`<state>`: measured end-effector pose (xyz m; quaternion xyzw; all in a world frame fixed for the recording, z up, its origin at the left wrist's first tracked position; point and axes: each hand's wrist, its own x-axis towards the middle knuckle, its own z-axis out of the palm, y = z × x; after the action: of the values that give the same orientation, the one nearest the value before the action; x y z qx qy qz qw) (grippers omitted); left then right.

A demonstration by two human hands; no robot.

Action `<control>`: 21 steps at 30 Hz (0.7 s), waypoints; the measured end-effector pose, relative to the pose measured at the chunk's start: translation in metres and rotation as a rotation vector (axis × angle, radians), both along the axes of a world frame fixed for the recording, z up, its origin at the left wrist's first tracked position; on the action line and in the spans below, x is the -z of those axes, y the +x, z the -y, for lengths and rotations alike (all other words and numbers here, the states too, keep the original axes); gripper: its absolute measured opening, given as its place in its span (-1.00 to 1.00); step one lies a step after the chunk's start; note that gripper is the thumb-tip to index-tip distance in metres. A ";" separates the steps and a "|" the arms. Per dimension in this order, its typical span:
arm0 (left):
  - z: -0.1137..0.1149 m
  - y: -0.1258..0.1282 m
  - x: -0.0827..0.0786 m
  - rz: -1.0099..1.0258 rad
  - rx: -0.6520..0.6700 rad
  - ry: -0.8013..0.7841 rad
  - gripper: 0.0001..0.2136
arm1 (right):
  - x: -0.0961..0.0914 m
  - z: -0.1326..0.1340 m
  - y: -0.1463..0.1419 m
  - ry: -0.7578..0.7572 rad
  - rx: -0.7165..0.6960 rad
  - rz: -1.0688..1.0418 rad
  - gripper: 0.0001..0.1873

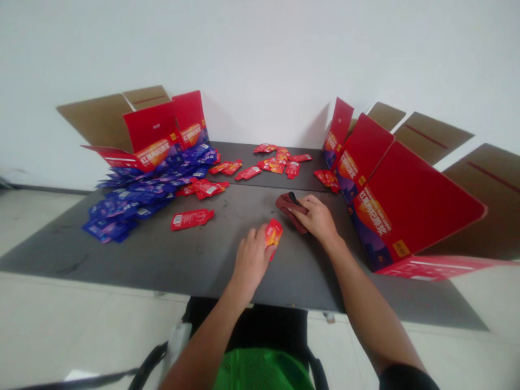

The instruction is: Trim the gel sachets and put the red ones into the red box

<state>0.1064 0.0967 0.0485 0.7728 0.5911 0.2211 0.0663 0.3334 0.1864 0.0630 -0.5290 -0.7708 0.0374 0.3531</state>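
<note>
My left hand point(252, 257) is closed around a red and orange sachet point(273, 233), held just above the grey table near its front middle. In my right hand point(317, 218) is a folded brown cloth point(289, 208) with a dark edge, gripped between thumb and fingers. The cloth is to the right of the sachet and a little farther back. A single red sachet point(192, 219) lies flat to the left of my hands. Farther back, several more red sachets point(273, 165) are scattered on the table.
A heap of blue sachets point(134, 197) spreads over the left of the table point(174, 265), in front of an open red carton point(154, 135). More red sachets point(209, 188) lie beside the heap. Large open red cartons point(418, 200) line the right side. A white wall point(264, 70) stands behind.
</note>
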 end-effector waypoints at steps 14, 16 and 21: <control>0.058 -0.045 0.010 0.036 0.351 0.075 -0.61 | 0.004 -0.004 0.004 -0.061 0.009 0.039 -0.66; 0.067 -0.058 0.017 0.053 0.368 0.125 -0.61 | 0.002 -0.004 0.002 -0.071 0.007 0.060 -0.67; 0.079 -0.077 0.032 0.073 0.414 0.180 -0.64 | -0.014 0.021 -0.034 -0.053 -0.072 0.117 -0.67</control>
<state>0.0296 0.0182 0.0164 0.8719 0.3950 0.2826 0.0625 0.2989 0.1651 0.0768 -0.5112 -0.8074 0.0397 0.2919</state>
